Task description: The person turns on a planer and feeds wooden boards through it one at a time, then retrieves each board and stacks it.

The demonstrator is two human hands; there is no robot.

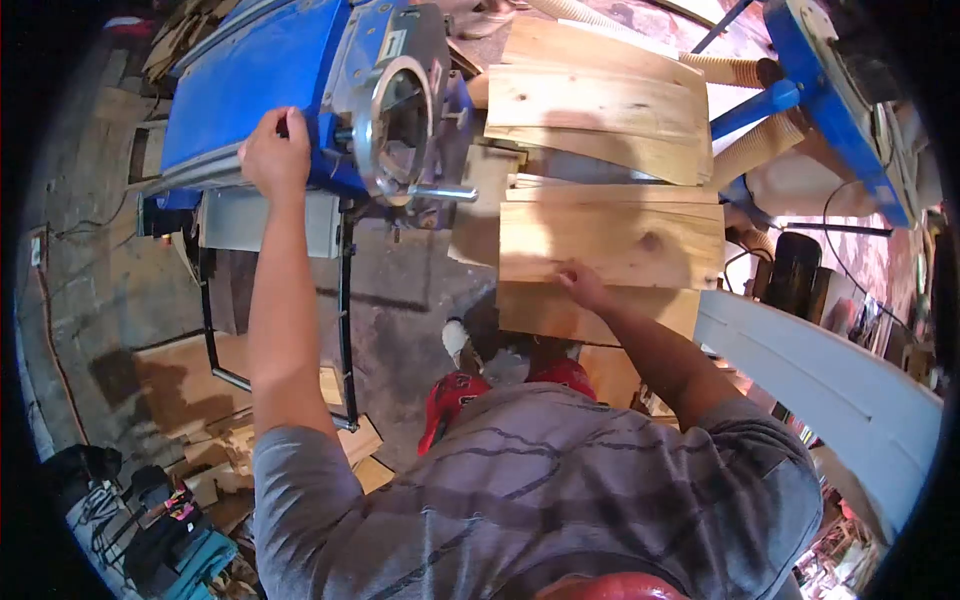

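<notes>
My left hand (pixel 277 155) is closed in a fist at the front edge of a blue machine (pixel 245 85). What its fingers hold, if anything, is hidden. To its right, a metal handwheel (pixel 372 130) with a protruding crank handle (pixel 445 192) is mounted on the machine's side. My right hand (pixel 583 287) rests over the nearer stack of wooden boards (pixel 600 235), its fingers slightly bent and the fingertips on or just above the wood. Beyond lies a second stack of pale, knotty boards (pixel 600 105).
A blue-framed machine (pixel 840 110) with ribbed hoses (pixel 760 150) stands at the far right. A long white panel (pixel 830 370) slants along my right side. Wood offcuts (pixel 220 450) and a dark-and-teal pile (pixel 165 540) lie at the lower left. A black metal stand (pixel 347 310) supports the machine.
</notes>
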